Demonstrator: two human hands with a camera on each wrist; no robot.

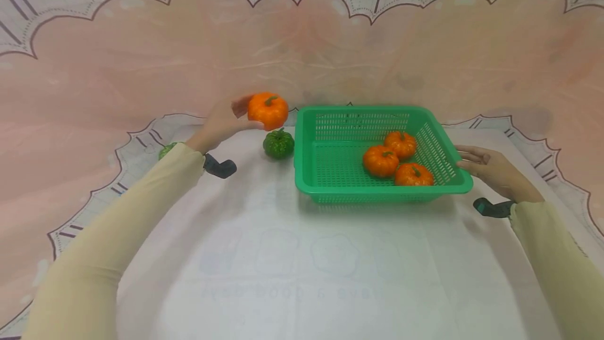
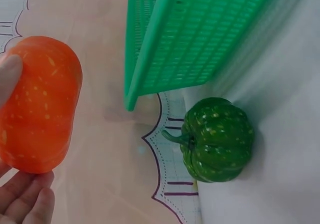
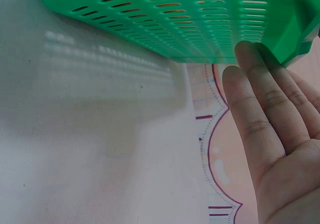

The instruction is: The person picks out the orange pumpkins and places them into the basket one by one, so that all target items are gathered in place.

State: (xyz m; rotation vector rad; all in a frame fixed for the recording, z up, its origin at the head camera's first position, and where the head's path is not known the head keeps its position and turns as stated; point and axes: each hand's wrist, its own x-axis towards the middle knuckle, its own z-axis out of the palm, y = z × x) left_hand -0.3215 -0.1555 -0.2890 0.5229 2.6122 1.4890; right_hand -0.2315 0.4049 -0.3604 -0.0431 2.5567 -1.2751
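Up above the table, my left hand (image 1: 220, 126) grips a small orange pumpkin (image 1: 268, 111) between thumb and fingers. In the left wrist view, that pumpkin (image 2: 42, 103) shows pale flecks on its skin. Just below it a dark green pumpkin (image 1: 279, 144) with a curved stem sits on the table, left of a green plastic basket (image 1: 304, 172). Three orange pumpkins (image 1: 380, 161) lie grouped in the basket's right half. My right hand (image 1: 495, 172) is at the basket's right side, its nearly straight fingers (image 3: 260, 103) right at the wall beneath the rim.
A second green pumpkin (image 1: 168, 149) is mostly hidden behind my left forearm. White cloth with faint print covers the table (image 1: 302, 256). A pinkish cloth backdrop (image 1: 302, 46) rises behind the basket. Each wrist carries a dark strap-on device (image 1: 219, 167).
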